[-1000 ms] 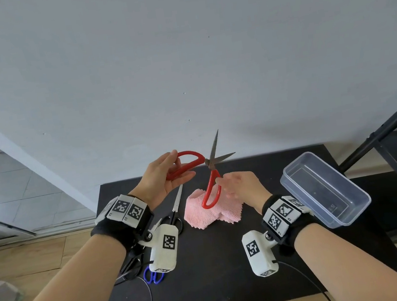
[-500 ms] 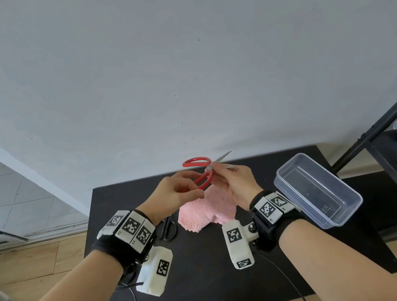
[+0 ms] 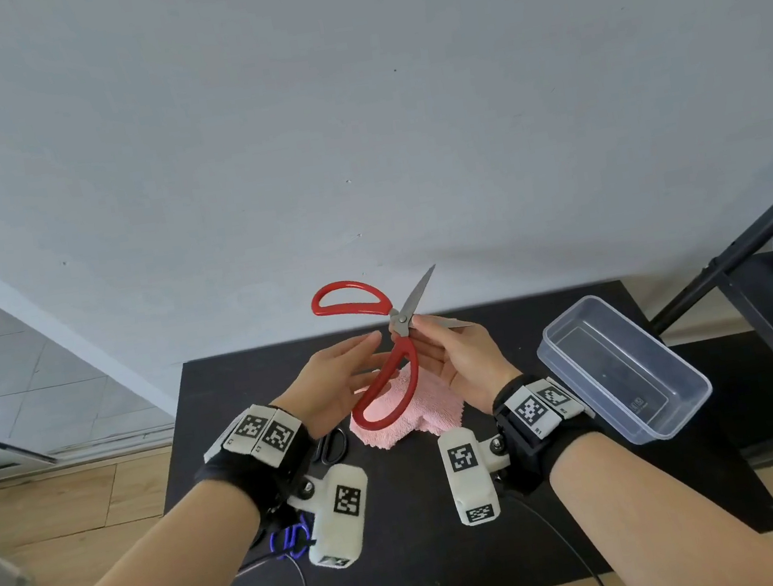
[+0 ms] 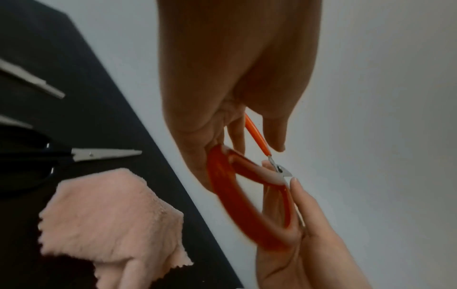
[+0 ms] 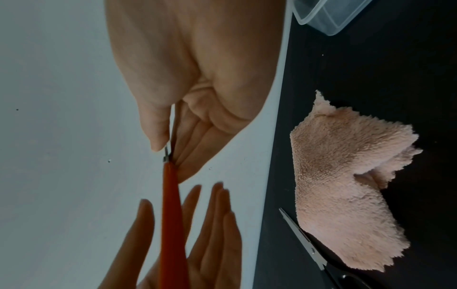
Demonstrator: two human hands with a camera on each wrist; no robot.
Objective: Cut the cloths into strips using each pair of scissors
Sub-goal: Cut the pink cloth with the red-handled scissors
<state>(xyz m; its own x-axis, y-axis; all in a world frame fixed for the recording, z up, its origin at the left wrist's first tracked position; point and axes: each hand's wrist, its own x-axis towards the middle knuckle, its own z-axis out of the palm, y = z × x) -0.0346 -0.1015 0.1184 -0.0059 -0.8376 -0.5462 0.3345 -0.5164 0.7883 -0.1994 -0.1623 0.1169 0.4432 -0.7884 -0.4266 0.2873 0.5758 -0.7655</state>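
Red-handled scissors point(image 3: 390, 384) hang in the air above the pink cloth point(image 3: 409, 416), blades spread, one loop up and left, the other down. My right hand point(image 3: 416, 323) pinches them at the pivot and lower blade, thumb against fingers point(image 5: 158, 140). My left hand point(image 3: 362, 346) is beside the lower handle with its fingers straight and spread, gripping nothing. The cloth point(image 5: 346, 185) lies crumpled on the black table point(image 3: 412, 562).
Black-handled scissors point(image 3: 331, 444) lie left of the cloth, with blue handles point(image 3: 287, 540) nearer me under my left wrist. A clear plastic container point(image 3: 582, 394) sits at the table's right side. The wall runs close behind the table; a black frame point(image 3: 741, 253) stands to the right.
My left hand has let go of the red handle and straightened its fingers. The scissors have spread, one loop swinging up and left. The right hand keeps its pinch.
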